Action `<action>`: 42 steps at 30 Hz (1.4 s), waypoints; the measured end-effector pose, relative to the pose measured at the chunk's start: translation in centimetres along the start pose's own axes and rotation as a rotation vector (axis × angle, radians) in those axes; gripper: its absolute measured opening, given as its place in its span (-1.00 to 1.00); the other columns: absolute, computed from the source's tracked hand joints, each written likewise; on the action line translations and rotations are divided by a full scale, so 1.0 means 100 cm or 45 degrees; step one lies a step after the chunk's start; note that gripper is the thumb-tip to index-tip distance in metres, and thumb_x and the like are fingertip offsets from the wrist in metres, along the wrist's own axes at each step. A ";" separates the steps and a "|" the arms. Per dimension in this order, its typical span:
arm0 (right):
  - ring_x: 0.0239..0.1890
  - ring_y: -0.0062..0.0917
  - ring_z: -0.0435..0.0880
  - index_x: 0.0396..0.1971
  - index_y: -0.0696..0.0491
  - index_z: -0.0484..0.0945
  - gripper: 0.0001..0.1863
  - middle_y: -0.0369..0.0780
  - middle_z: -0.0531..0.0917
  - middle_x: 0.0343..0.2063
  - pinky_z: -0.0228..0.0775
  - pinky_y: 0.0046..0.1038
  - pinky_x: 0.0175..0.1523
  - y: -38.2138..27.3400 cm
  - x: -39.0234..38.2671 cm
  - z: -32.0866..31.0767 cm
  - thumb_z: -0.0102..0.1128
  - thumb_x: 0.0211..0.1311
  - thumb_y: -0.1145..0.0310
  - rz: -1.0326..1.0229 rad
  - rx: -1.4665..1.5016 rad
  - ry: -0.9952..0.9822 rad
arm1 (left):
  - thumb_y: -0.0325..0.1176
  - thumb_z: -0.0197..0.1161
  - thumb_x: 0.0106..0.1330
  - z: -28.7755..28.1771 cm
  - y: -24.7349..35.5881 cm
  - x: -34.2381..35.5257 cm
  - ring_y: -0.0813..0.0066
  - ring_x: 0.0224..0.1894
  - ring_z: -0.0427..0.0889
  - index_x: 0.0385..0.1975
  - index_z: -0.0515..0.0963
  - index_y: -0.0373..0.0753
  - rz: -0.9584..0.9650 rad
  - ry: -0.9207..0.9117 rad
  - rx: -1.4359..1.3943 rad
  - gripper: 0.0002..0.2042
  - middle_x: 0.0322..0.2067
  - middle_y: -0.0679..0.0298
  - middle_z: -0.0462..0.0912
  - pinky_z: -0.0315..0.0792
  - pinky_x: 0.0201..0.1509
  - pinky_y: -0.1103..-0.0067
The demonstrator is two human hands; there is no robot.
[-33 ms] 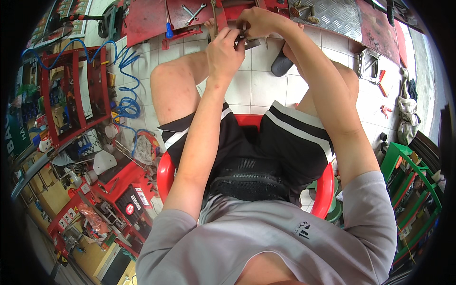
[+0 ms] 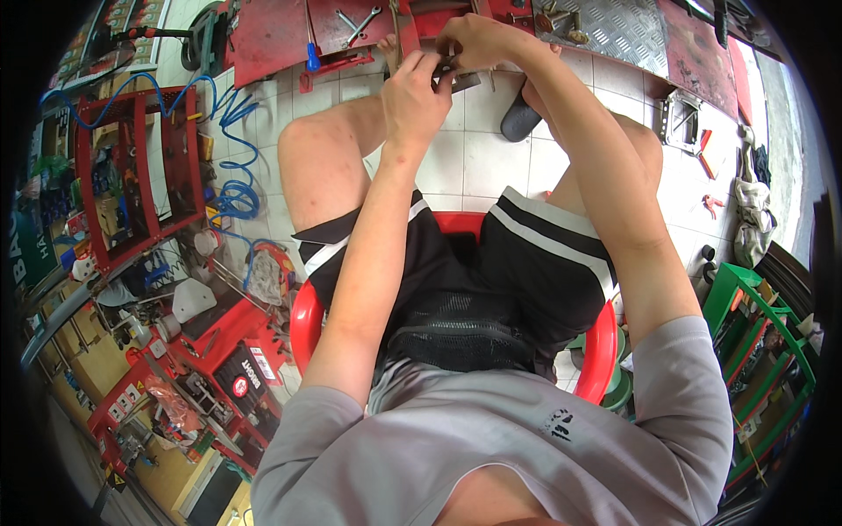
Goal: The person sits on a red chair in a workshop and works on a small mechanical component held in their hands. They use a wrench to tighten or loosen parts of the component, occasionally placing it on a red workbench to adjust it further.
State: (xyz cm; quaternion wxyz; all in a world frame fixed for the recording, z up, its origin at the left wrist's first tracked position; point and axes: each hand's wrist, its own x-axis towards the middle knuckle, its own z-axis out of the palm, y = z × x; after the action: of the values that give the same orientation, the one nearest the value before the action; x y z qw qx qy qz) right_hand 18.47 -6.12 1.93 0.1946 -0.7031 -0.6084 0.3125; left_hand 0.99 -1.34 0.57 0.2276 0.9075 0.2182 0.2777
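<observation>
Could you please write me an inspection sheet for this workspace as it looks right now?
Surface: white tiled floor; person seated on red plastic stool.
Job's things: small grey metal part held between both hands.
Clutter: wrenches on red metal panel, black sandal.
Hands: left hand and right hand both grip the part.
Cables: coiled blue hose.
Surroundings: red tool cart, green rack.

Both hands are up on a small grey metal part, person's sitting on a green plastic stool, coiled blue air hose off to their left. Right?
Not quite. The head view shows the stool is red, not green; the green thing is a rack to the person's right. The rest holds: the left hand and right hand meet on the small grey metal part, and the coiled blue air hose lies to their left.
</observation>
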 end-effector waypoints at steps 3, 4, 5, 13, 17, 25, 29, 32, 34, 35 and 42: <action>-0.18 -0.26 0.68 -0.18 0.11 0.66 -0.61 -0.10 0.69 -0.24 0.51 -0.34 -0.02 0.001 0.000 0.000 0.33 -0.07 0.30 0.056 0.007 -0.003 | -0.48 0.39 0.07 -0.002 0.006 0.002 0.29 -0.54 0.65 -0.34 0.55 -0.33 -0.076 -0.043 -0.070 -0.80 -0.39 0.15 0.62 0.49 -0.39 0.44; -0.18 -0.26 0.68 -0.18 0.11 0.66 -0.62 -0.10 0.69 -0.24 0.51 -0.34 -0.02 -0.001 -0.001 -0.001 0.33 -0.07 0.31 0.064 -0.004 0.002 | -0.48 0.39 0.07 -0.003 0.008 0.002 0.29 -0.55 0.64 -0.34 0.54 -0.34 -0.061 -0.030 -0.094 -0.80 -0.39 0.14 0.62 0.49 -0.40 0.44; -0.18 -0.26 0.68 -0.18 0.10 0.66 -0.62 -0.10 0.69 -0.24 0.51 -0.34 -0.02 -0.002 -0.002 -0.001 0.33 -0.07 0.31 0.074 -0.015 0.007 | -0.49 0.39 0.07 -0.004 0.010 0.002 0.28 -0.55 0.64 -0.34 0.54 -0.35 -0.045 -0.017 -0.117 -0.80 -0.39 0.13 0.62 0.48 -0.41 0.44; -0.18 -0.24 0.67 -0.20 0.06 0.68 -0.64 -0.10 0.70 -0.27 0.51 -0.34 -0.02 -0.008 -0.005 -0.004 0.34 -0.08 0.29 0.055 -0.059 0.008 | -0.51 0.38 0.11 -0.002 0.005 0.001 0.27 -0.56 0.64 -0.34 0.51 -0.38 -0.085 -0.051 -0.107 -0.81 -0.38 0.09 0.60 0.47 -0.47 0.46; -0.18 -0.23 0.68 -0.22 0.07 0.69 -0.65 -0.09 0.70 -0.27 0.51 -0.33 -0.04 -0.008 -0.004 -0.002 0.34 -0.09 0.30 0.063 -0.024 0.005 | -0.55 0.37 0.09 -0.001 0.004 0.000 0.29 -0.54 0.65 -0.31 0.53 -0.39 -0.122 -0.079 -0.166 -0.80 -0.38 0.09 0.60 0.47 -0.47 0.48; -0.27 -0.24 0.70 -0.23 0.10 0.69 -0.64 -0.08 0.71 -0.34 0.53 -0.33 -0.11 0.001 0.000 0.002 0.31 -0.09 0.28 0.034 -0.035 -0.005 | -0.56 0.37 0.02 -0.003 -0.003 0.001 0.32 -0.46 0.66 -0.33 0.61 -0.36 -0.111 0.039 -0.119 -0.81 -0.36 0.14 0.61 0.50 -0.38 0.47; -0.35 -0.26 0.71 -0.24 0.11 0.69 -0.64 -0.08 0.71 -0.43 0.54 -0.34 -0.17 -0.011 -0.004 -0.003 0.29 -0.07 0.26 0.066 -0.043 -0.066 | -0.49 0.42 -0.04 -0.010 -0.013 0.008 0.18 -0.43 0.61 -0.41 0.66 -0.24 0.123 0.260 0.195 -0.84 -0.34 0.19 0.64 0.47 -0.31 0.39; -0.41 -0.27 0.70 -0.23 0.11 0.69 -0.64 -0.09 0.70 -0.48 0.54 -0.34 -0.22 -0.016 -0.006 -0.004 0.26 -0.08 0.28 0.052 -0.021 0.001 | -0.55 0.37 -0.05 -0.012 -0.026 0.008 0.24 -0.45 0.63 -0.41 0.68 -0.24 -0.008 0.187 -0.027 -0.84 -0.45 0.17 0.65 0.49 -0.32 0.44; -0.42 -0.29 0.70 -0.23 0.11 0.69 -0.64 -0.10 0.70 -0.48 0.54 -0.35 -0.23 -0.010 -0.006 -0.002 0.26 -0.06 0.27 0.055 -0.026 0.013 | -0.57 0.35 -0.02 -0.010 -0.021 0.009 0.30 -0.45 0.65 -0.38 0.67 -0.27 -0.183 0.130 -0.205 -0.83 -0.47 0.14 0.67 0.49 -0.33 0.47; -0.43 -0.30 0.70 -0.23 0.10 0.69 -0.65 -0.10 0.70 -0.48 0.54 -0.35 -0.23 -0.007 -0.005 -0.001 0.27 -0.06 0.26 0.055 -0.028 0.019 | -0.58 0.34 -0.01 -0.009 -0.018 0.009 0.32 -0.45 0.66 -0.36 0.67 -0.29 -0.270 0.101 -0.292 -0.82 -0.48 0.12 0.67 0.50 -0.34 0.49; -0.38 -0.35 0.73 -0.24 0.08 0.69 -0.64 -0.11 0.71 -0.49 0.55 -0.35 -0.17 -0.019 -0.006 -0.006 0.27 -0.02 0.20 0.153 -0.014 -0.049 | -0.61 0.35 0.07 -0.011 -0.009 0.013 0.52 -0.29 0.67 -0.30 0.62 -0.41 -0.541 0.126 -0.490 -0.82 -0.35 0.18 0.71 0.49 -0.17 0.61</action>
State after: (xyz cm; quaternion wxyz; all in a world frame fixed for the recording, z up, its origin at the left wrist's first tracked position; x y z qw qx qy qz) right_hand 17.45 -6.32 3.78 0.1599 -0.7333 -0.5703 0.3339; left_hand 1.06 0.41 1.47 0.4376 0.7670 0.3574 0.3040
